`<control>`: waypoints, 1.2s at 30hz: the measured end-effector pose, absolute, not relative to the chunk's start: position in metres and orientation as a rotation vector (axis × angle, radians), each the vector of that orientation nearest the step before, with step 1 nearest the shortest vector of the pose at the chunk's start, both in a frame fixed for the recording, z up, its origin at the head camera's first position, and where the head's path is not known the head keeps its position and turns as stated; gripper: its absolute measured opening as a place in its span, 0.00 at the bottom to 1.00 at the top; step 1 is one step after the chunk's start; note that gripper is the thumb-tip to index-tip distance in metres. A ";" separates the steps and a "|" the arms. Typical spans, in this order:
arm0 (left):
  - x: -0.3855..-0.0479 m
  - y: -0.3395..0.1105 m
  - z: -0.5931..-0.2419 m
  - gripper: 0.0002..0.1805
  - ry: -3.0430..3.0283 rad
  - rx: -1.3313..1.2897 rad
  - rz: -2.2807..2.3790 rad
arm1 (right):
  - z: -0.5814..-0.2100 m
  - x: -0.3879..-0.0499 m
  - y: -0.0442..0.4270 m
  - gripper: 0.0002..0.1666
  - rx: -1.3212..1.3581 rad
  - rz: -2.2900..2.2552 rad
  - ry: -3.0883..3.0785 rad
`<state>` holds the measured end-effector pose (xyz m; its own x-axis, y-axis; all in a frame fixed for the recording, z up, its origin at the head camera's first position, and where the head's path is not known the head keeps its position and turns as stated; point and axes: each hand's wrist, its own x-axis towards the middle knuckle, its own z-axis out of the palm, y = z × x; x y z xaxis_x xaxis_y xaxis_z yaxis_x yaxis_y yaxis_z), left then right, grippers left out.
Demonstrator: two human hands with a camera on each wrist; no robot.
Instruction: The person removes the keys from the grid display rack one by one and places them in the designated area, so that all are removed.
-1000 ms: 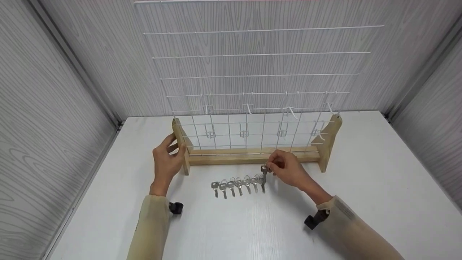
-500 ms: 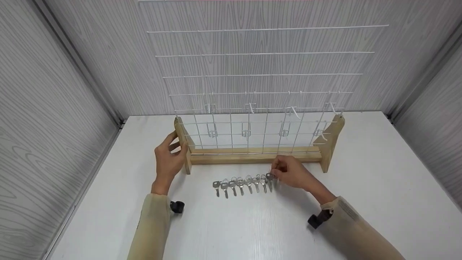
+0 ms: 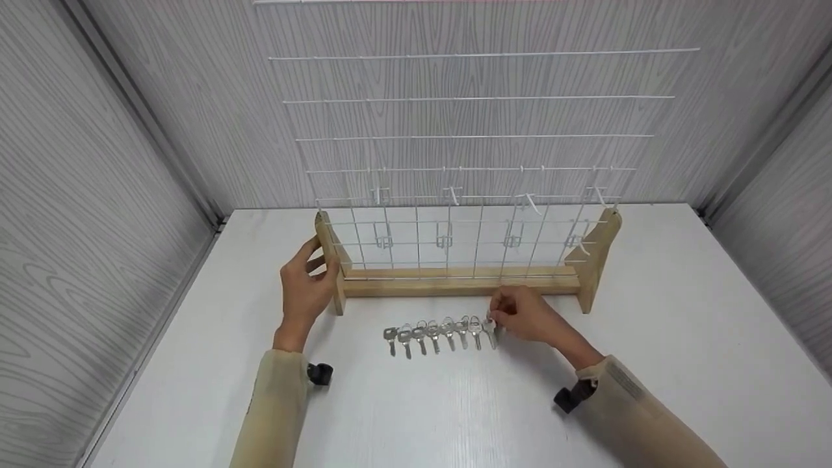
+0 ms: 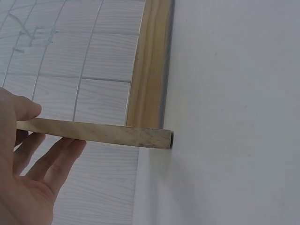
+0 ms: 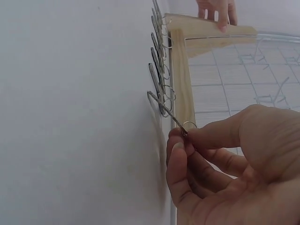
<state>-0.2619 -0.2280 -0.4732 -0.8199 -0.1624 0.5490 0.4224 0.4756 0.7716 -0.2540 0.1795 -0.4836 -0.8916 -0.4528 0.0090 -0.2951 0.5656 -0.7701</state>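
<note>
My right hand (image 3: 528, 316) pinches a silver key (image 3: 490, 329) by its head end, between thumb and fingers. In the right wrist view that key (image 5: 165, 111) is tilted, its blade tip down at the table surface. To its left lies a row of several similar keys (image 3: 434, 332), each with a small ring. My left hand (image 3: 305, 289) holds the left wooden side panel (image 3: 327, 244) of a rack, with the thumb on one face and fingers on the other, as the left wrist view shows for this panel (image 4: 108, 133).
The rack's white wire grid (image 3: 416, 221) rises behind the keys and carries several white hooks (image 3: 530, 203). A wooden crossbar (image 3: 448, 286) joins its two side panels. The white table (image 3: 416, 409) stretches in front, with grey wood-patterned walls (image 3: 481, 71) around.
My right hand has moved the key right and down, from above the row's right end to the table beside the last key. My left hand keeps its hold on the panel.
</note>
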 end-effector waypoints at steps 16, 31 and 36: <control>-0.264 -0.229 -0.475 0.29 -2.147 -0.231 -1.326 | -0.487 -0.254 0.176 0.02 -0.638 -1.152 2.676; -0.262 -0.226 -0.476 0.30 -2.184 -0.198 -1.340 | -0.491 -0.253 0.178 0.04 -0.584 -1.171 2.682; -0.262 -0.227 -0.477 0.30 -2.180 -0.193 -1.337 | -0.490 -0.253 0.178 0.02 -0.533 -1.171 2.663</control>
